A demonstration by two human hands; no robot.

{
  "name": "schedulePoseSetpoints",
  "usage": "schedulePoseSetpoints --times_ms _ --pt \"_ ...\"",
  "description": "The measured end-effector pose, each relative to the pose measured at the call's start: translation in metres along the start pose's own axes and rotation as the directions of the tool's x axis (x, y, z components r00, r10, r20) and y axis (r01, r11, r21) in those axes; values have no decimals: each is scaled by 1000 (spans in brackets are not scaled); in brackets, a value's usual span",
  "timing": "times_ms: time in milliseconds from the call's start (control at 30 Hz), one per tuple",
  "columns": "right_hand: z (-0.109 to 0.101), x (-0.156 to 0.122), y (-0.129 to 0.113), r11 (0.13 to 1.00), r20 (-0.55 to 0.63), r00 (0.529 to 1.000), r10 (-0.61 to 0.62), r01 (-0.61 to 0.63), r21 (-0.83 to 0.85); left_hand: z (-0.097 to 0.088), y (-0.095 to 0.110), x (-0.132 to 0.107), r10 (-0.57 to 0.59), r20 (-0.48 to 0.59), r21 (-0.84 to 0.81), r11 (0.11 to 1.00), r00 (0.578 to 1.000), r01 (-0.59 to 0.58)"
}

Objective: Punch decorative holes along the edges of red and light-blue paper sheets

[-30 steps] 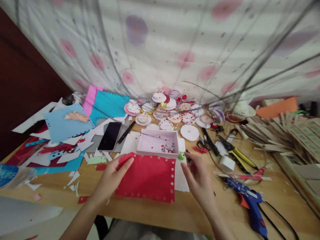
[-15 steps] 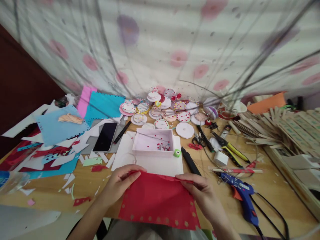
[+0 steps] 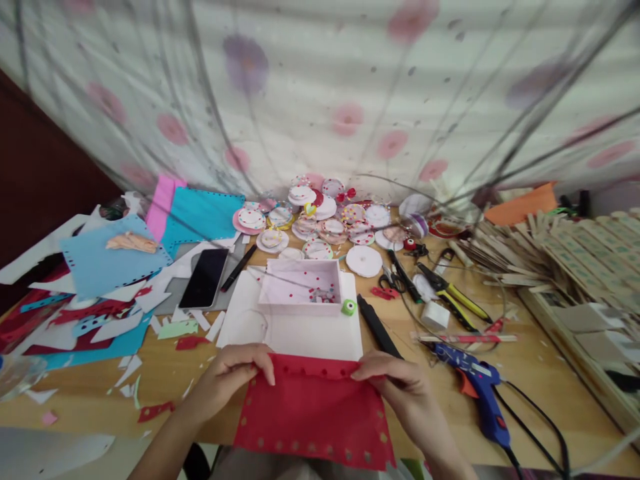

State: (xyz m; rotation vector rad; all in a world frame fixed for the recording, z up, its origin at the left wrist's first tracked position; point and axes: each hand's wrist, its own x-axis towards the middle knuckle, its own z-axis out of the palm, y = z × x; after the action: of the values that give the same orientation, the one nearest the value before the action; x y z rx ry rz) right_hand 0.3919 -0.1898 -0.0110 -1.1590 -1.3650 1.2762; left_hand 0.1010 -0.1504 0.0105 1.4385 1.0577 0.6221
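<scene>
A sheet of red paper (image 3: 315, 413) with holes punched along its edges is held near the desk's front edge. Its far edge is folded over in a narrow strip. At the upper left corner my left hand (image 3: 233, 373) pinches the sheet between thumb and fingers. My right hand (image 3: 397, 380) grips the upper right corner the same way. Just beyond the sheet, a white open box (image 3: 300, 303) with small red bits inside stands on white card (image 3: 295, 330). A small green hole punch (image 3: 349, 307) sits at the box's right corner.
Left lie a phone (image 3: 204, 279), a black pen (image 3: 239, 268) and paper scraps (image 3: 105, 320). Small decorated paper hats (image 3: 320, 220) crowd the back. Right are scissors (image 3: 393, 280), yellow-handled pliers (image 3: 457, 293), a blue glue gun (image 3: 480, 393) with its cable, and wooden sticks (image 3: 525, 247).
The strip along the red paper's far edge has been folded toward me, and its punched holes now show. My left fingers have curled over the fold. The view has shifted slightly.
</scene>
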Motion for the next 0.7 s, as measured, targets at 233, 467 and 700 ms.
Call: schedulePoseSetpoints --times_ms 233,467,700 --pt "15 10 -7 991 263 962 -70 96 -90 0 18 4 -16 -77 137 990 997 26" --pt "21 13 -6 992 291 953 -87 109 -59 40 32 27 -127 170 364 930 977 57" --pt "29 7 4 988 96 987 133 -124 -93 44 21 30 -118 106 405 912 987 65"
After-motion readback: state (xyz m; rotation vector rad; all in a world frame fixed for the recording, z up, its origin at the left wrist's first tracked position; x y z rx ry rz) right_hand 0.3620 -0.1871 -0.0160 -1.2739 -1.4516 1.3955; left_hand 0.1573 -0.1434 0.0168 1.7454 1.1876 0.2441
